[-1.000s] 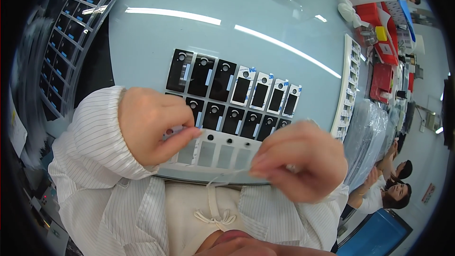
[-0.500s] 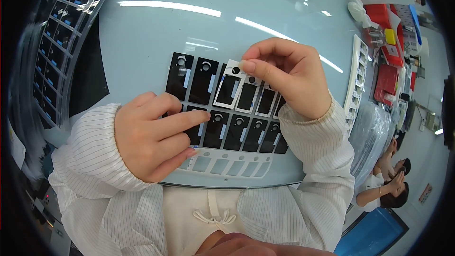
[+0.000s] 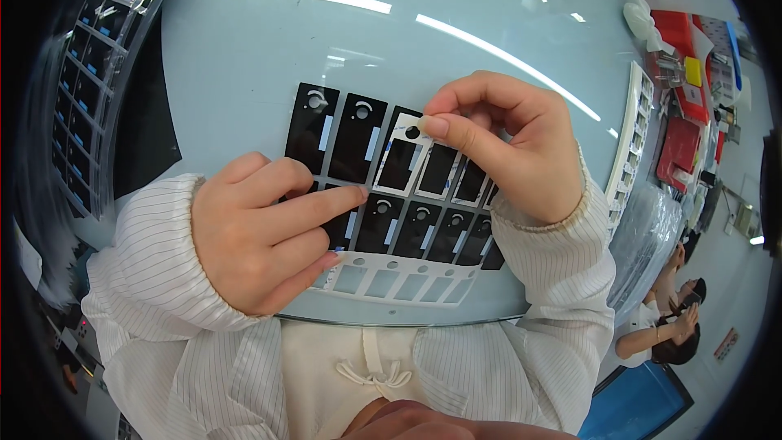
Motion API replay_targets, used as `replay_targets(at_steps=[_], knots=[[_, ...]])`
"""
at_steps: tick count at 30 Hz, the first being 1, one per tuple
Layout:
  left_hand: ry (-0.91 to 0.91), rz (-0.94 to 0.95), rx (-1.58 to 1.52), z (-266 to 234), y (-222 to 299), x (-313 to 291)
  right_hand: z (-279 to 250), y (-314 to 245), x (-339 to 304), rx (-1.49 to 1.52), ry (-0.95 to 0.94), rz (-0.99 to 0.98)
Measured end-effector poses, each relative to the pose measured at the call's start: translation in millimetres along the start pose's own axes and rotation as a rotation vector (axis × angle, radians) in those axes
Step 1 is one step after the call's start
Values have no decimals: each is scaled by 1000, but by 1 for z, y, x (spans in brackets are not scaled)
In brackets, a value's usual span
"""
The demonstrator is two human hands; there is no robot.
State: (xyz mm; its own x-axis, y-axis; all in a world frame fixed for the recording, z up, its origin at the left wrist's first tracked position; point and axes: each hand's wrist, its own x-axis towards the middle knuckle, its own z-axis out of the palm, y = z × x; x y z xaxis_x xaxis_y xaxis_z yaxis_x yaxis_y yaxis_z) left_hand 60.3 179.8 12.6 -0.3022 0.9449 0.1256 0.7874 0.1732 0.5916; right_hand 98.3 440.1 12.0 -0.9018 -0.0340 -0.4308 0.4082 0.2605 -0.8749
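Black rectangular panels, each with a round hole near the top and a pale blue strip, lie in two rows on the table. At the far row, my right hand pinches the top edge of a white adhesive frame between thumb and index finger. That frame overlaps a black panel, and similar white frames lie to its right. My left hand rests over the left end of the near row, fingers spread, its index fingertip by the frame's lower left corner. It hides several panels. Whether the pinched frame touches its panel everywhere, I cannot tell.
A pale cut-out sheet lies along the table's near edge. Plastic-wrapped black panels stand at the left. On the right are a white slotted strip, clear plastic bags and red boxes. Other people sit farther right.
The pinched white frame has come slightly nearer to me, baring more of the black panel's top edge. My left hand keeps its pose. The whole view has shifted a little.
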Motion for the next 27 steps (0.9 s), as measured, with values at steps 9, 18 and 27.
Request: replay_targets(at_steps=[9,18,27], knots=[[-6,16,9,0,0,0,0,1,-1,-41,21,-13],[-16,-7,23,-1,2,-1,2,4,0,-55,27,-53],[-8,-3,18,0,2,0,2,7,2,42,60,-117]])
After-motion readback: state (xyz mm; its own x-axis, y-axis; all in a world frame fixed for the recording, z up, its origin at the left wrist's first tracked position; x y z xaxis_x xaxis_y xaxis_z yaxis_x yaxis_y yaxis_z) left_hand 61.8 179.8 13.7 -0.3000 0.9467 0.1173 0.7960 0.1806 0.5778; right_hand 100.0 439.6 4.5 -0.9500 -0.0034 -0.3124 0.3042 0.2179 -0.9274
